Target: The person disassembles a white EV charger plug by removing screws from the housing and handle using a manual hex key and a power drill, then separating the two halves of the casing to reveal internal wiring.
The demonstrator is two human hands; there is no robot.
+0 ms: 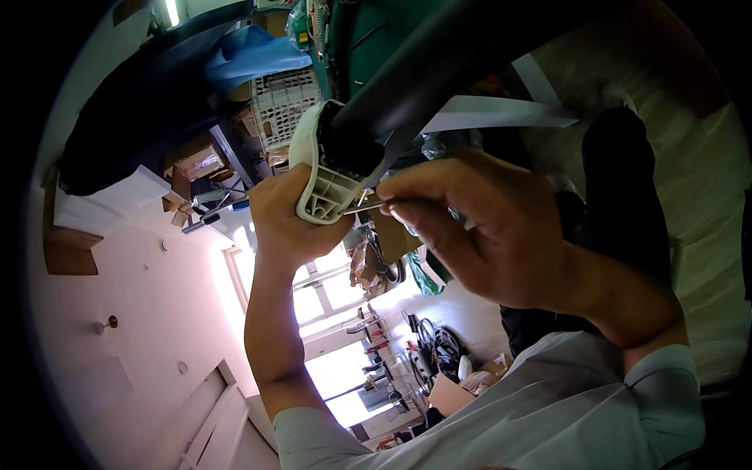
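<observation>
My left hand (278, 223) is wrapped round the lower end of a white plastic housing (330, 190), its open side showing ribs and a round boss. The housing sits at the end of a thick black tube (415, 70) that slants in from the upper right. My right hand (497, 231) pinches a thin metal rod (363, 207) between thumb and fingertips. The rod's far end meets the housing's lower right edge, close to my left fingers. What kind of tool the rod is cannot be made out, since my fingers cover its other end.
Behind the housing stand a white perforated crate (286, 106), blue sheeting (254, 59) and cardboard boxes (200, 160). A green surface (360, 39) lies under the tube. A pale flat bar (501, 113) juts out at right, near a dark-trousered leg (627, 180).
</observation>
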